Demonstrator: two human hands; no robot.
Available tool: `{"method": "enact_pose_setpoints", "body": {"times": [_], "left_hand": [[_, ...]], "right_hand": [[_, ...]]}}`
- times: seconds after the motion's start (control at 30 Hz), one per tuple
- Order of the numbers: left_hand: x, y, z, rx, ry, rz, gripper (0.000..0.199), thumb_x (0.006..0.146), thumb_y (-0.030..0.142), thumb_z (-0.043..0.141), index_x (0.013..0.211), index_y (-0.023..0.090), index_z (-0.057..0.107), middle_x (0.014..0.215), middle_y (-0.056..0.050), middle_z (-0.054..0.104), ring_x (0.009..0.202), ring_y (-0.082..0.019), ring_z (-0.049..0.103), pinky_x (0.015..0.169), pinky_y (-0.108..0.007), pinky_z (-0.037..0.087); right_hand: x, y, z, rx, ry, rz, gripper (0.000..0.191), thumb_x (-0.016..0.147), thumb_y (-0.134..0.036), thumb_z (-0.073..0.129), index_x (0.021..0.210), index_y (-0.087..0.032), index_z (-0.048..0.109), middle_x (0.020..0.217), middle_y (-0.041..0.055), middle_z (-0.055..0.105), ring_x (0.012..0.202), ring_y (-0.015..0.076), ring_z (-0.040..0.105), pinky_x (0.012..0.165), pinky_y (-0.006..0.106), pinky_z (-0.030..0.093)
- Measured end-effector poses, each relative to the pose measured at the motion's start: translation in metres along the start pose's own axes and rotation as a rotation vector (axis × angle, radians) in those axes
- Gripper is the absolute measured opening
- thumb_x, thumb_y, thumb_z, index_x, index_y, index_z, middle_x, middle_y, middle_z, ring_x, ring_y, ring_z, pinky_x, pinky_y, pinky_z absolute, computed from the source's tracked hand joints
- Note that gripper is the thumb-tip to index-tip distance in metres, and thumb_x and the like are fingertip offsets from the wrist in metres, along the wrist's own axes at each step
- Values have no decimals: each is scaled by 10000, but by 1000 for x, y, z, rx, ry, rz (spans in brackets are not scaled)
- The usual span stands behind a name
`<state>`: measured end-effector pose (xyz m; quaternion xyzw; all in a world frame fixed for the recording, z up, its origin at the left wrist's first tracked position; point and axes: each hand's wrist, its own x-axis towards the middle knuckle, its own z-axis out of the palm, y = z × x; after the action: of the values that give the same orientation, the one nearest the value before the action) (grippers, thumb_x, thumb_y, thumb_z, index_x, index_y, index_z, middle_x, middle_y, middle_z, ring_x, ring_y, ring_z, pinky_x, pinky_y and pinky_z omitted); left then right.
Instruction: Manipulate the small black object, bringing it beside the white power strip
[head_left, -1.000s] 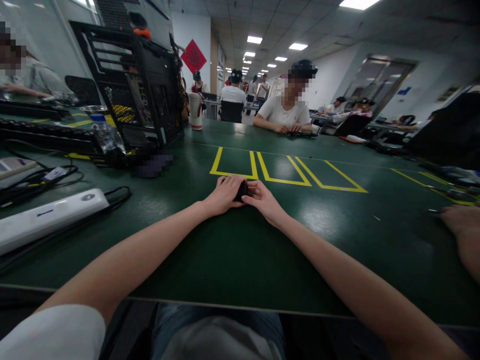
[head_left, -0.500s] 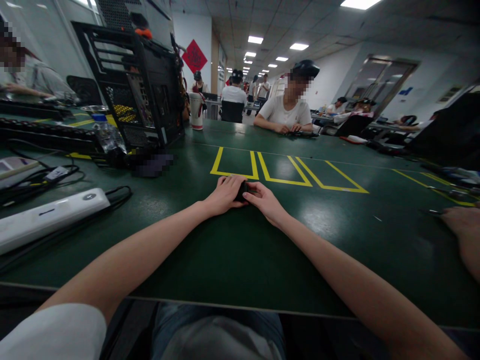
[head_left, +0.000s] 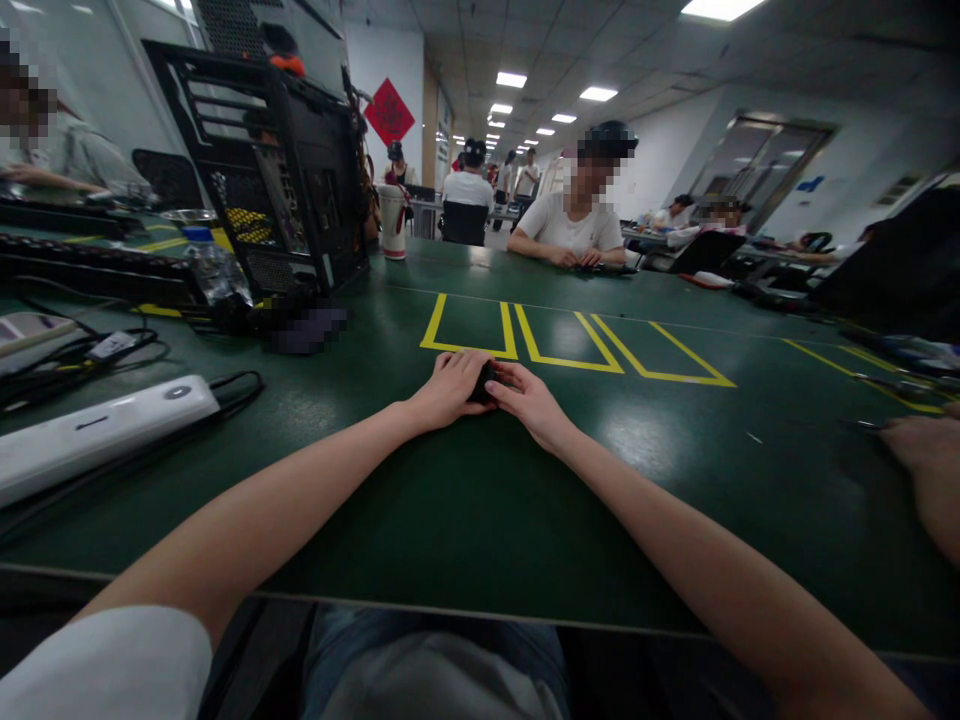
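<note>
Between my hands is a small black object, low over the green table or resting on it. Its kind cannot be made out, since fingers cover most of it. My left hand is wrapped over its left side, knuckles up. From the right, my right hand pinches its near edge with thumb and fingers. Just beyond my hands, yellow tape outlines mark the tabletop.
A white power strip with black cables lies at left. Behind it stand a plastic bottle, an open black computer case and a paper cup. Another person's hand rests at the right edge. A person sits opposite.
</note>
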<state>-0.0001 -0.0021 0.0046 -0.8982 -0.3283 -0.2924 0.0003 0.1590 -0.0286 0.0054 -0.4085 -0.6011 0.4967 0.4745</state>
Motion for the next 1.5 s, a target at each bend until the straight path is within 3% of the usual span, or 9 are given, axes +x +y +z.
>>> {"method": "enact_pose_setpoints", "body": {"times": [0.27, 0.5, 0.67, 0.83, 1.13, 1.3, 1.5], "left_hand": [[0, 0, -1, -18, -12, -12, 529, 710, 327, 585, 1144, 190, 316, 1142, -104, 469, 1064, -262, 437, 894, -424, 283], [0, 0, -1, -23, -7, 3, 524, 717, 336, 579, 1143, 185, 313, 1145, -106, 467, 1073, -260, 429, 894, -417, 283], [0, 2, -3, -24, -6, 0, 522, 718, 344, 579, 1138, 181, 315, 1144, -109, 469, 1073, -262, 431, 894, -414, 285], [0, 1, -2, -25, -12, 4, 509, 717, 330, 578, 1131, 183, 321, 1135, -103, 473, 1064, -259, 438, 890, -412, 285], [0, -1, 1, -1, 11, 21, 524, 721, 349, 574, 1141, 177, 312, 1157, -111, 462, 1086, -261, 421, 886, -401, 284], [0, 0, -2, -24, 2, 2, 522, 722, 354, 566, 1146, 183, 312, 1147, -112, 464, 1074, -267, 427, 889, -415, 277], [0, -1, -1, -23, 1, 13, 522, 708, 328, 583, 1133, 180, 319, 1129, -106, 475, 1063, -259, 435, 886, -407, 283]], "right_hand": [[0, 0, -2, 19, -55, -83, 332, 620, -232, 669, 909, -225, 506, 1013, 17, 541, 974, 151, 510, 870, 353, 422], [-2, -3, 1, -10, 15, -29, 293, 661, -309, 632, 911, -229, 501, 969, 21, 544, 883, 144, 537, 800, 355, 458], [1, -1, -1, 5, -29, -3, 342, 674, -280, 622, 991, -214, 514, 1036, 43, 536, 910, 158, 545, 848, 387, 434], [0, 0, -3, 45, -70, -82, 348, 623, -194, 664, 931, -219, 504, 1036, 19, 526, 961, 149, 532, 880, 353, 421], [-1, 2, 0, -1, 4, -67, 275, 669, -282, 630, 899, -226, 489, 970, 16, 528, 879, 140, 538, 811, 362, 459], [1, 1, 0, 11, -13, -39, 338, 665, -253, 630, 972, -218, 492, 1029, 38, 523, 929, 156, 534, 849, 376, 442], [1, 0, -2, 16, -60, -103, 318, 630, -223, 662, 897, -217, 490, 1002, 14, 527, 958, 151, 522, 883, 366, 423]]}}
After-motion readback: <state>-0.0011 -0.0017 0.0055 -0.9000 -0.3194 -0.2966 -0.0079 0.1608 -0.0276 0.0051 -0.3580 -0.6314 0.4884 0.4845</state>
